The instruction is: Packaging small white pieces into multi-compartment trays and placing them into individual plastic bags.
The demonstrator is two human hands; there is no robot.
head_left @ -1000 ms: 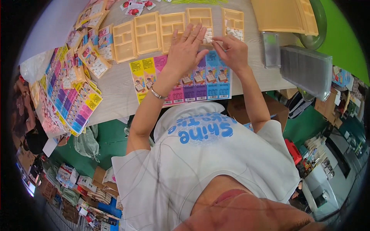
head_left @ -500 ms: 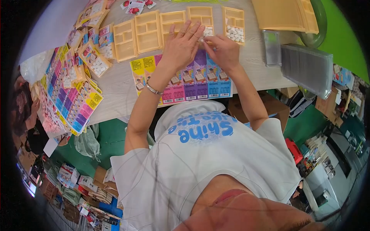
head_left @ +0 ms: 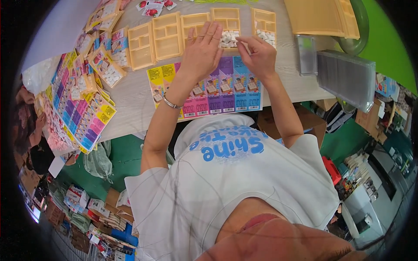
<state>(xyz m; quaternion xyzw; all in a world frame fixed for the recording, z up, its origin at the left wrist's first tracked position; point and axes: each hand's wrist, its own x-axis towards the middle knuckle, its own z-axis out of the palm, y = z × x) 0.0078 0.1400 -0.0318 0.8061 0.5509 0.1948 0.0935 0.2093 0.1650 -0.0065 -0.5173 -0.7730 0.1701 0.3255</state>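
Note:
Five-in-a-row style pale yellow compartment trays lie across the table, several of them side by side. The fourth tray holds small white pieces in its near compartment. My left hand lies flat with fingers stretched, over the near part of the third tray and the fourth tray's left edge. My right hand is closed, thumb and forefinger bent together at the right side of the white pieces; what they hold is hidden. Behind this hand, the rightmost tray also has white pieces, partly covered.
Under my wrists lies a colourful printed card sheet. Filled trays and more printed sheets are piled at left. A yellow tray stack and clear plastic covers stand at right. Red-printed sachets lie at the far edge.
My right hand has moved right, away from my left hand, and now partly covers the rightmost tray's pieces. My left hand has shifted slightly left, uncovering more white pieces in the fourth tray.

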